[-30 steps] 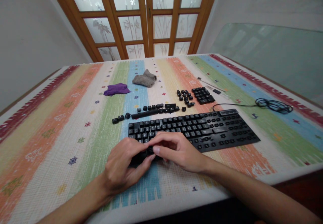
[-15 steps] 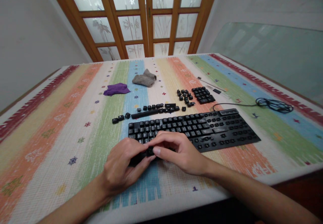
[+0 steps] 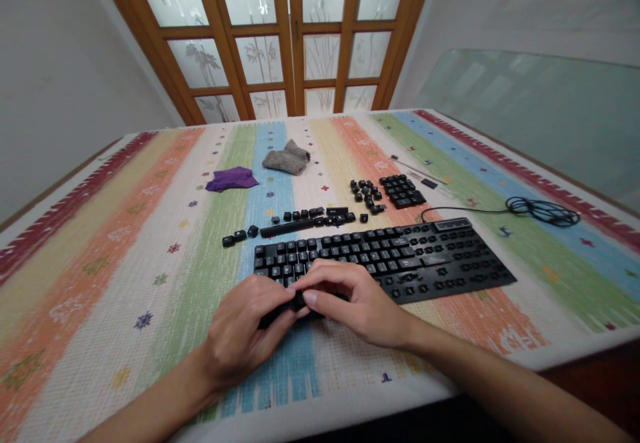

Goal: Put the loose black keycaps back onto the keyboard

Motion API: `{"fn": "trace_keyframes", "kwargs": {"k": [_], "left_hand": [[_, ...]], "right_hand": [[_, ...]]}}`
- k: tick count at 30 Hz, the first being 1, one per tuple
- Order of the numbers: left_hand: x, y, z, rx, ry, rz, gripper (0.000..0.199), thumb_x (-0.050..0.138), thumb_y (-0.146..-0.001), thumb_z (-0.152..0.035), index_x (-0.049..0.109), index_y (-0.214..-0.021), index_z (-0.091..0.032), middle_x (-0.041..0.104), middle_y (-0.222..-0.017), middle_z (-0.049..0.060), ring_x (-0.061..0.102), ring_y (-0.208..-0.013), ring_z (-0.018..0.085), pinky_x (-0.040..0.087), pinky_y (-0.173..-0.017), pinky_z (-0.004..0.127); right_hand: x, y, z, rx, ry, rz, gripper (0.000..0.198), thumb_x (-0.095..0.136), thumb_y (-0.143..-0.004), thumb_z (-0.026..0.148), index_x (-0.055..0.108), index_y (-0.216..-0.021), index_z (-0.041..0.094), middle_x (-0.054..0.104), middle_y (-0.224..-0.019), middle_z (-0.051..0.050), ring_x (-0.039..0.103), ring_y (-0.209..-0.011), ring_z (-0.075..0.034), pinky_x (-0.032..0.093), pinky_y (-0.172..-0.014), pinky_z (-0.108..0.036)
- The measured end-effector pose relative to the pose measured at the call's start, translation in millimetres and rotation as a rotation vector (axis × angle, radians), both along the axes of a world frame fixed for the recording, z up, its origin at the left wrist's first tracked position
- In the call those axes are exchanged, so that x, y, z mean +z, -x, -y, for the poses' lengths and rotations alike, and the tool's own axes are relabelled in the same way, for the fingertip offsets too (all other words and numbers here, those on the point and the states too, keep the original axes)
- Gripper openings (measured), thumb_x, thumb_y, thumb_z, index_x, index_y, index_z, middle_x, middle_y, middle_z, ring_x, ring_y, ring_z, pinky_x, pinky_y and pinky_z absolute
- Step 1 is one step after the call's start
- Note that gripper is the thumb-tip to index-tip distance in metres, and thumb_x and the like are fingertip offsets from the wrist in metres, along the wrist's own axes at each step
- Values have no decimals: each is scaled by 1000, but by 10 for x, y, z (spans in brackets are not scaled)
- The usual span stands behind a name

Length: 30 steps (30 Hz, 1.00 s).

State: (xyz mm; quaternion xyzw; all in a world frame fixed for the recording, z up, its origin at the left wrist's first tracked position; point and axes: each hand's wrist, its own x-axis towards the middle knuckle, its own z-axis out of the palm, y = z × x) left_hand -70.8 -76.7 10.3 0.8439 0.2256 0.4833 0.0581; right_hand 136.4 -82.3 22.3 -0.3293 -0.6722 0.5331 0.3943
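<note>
A black keyboard [image 3: 400, 263] lies across the near part of the table. Its left and middle areas carry keycaps, while bare key sockets show over the right side. Over the front left of the keyboard, my left hand [image 3: 247, 326] and my right hand [image 3: 355, 303] meet fingertip to fingertip. Between them is a small black keycap [image 3: 299, 301], pinched by the fingers of both; whether it touches the keyboard is hidden. Behind the keyboard lie a long black spacebar [image 3: 285, 227] and a row of loose keycaps [image 3: 303, 214].
More loose keycaps [image 3: 366, 194] sit beside a block of grouped keycaps [image 3: 403, 191]. A coiled cable [image 3: 543, 210] rests at the right, with a thin brush [image 3: 417, 169] farther back. A purple cloth [image 3: 233, 178] and a grey cloth [image 3: 287, 158] lie on the striped tablecloth [image 3: 110, 283].
My left fingers have shifted slightly at the keycap, and more of it shows between the hands. My right hand stays almost still. The loose pieces have not moved.
</note>
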Motion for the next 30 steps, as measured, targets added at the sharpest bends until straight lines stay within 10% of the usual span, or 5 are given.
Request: {"fn": "trace_keyframes", "kwargs": {"k": [16,30], "left_hand": [[-62,-34,-41,-18,102,-94,22,66,-91,-8,62,-112,-12,70,-98,7,67,-88,17,58,-81,32],[-152,-215,-98,-21,108,-187,12,66,-93,-17,67,-105,-15,72,-91,6,56,-90,20,54,-80,35]], "right_hand": [[55,-163,-157,-262,-269,185,13,60,-92,18,73,-93,17,66,-83,-1,57,-71,-12,42,-63,-25],[81,-438,-108,-43,-429,487,7,63,-90,18,68,-85,16,59,-79,1,50,-61,-9,40,-60,-23]]}}
